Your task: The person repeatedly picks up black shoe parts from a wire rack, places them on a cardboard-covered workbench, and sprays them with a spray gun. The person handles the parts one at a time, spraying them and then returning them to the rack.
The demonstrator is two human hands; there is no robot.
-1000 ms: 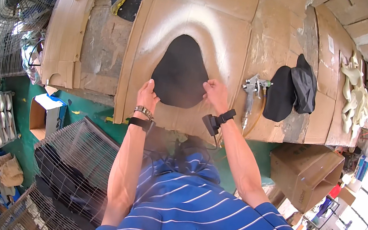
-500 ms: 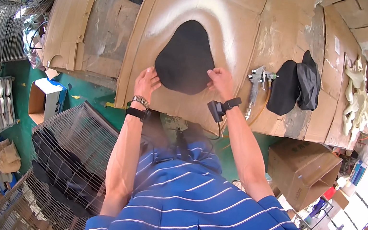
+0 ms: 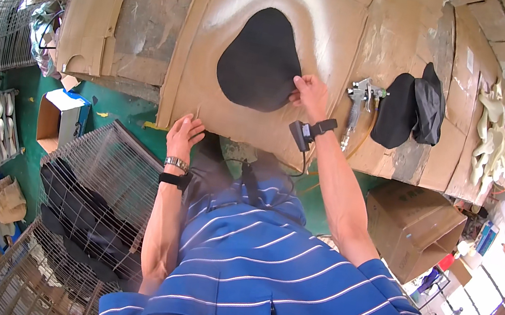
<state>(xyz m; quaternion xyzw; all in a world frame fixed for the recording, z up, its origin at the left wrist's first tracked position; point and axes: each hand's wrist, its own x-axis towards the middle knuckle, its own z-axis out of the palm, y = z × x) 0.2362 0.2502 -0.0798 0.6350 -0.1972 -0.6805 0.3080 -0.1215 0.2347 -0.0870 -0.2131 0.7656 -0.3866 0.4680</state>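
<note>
A black, rounded-triangular piece of sheet material (image 3: 260,62) lies flat on the cardboard, its narrow end pointing away from me. My right hand (image 3: 311,96) pinches its right edge between thumb and fingers. My left hand (image 3: 185,135) is at the near edge of the cardboard, away from the piece, with its fingers loosely bent and nothing in them. To the right of my right hand lies a metal spray gun (image 3: 360,102) with a hose. Pale overspray arcs around the far side of the black piece.
The bench is covered with cardboard (image 3: 251,127). More black pieces (image 3: 396,111) lie right of the gun, with pale cut pieces (image 3: 491,134) farther right. A wire cage (image 3: 103,179) holding black material stands at the lower left. An open carton (image 3: 411,227) sits below the bench.
My left hand has let go of the black piece's near left side and drawn back toward me to the cardboard edge. The right hand stays at the piece's right edge.
</note>
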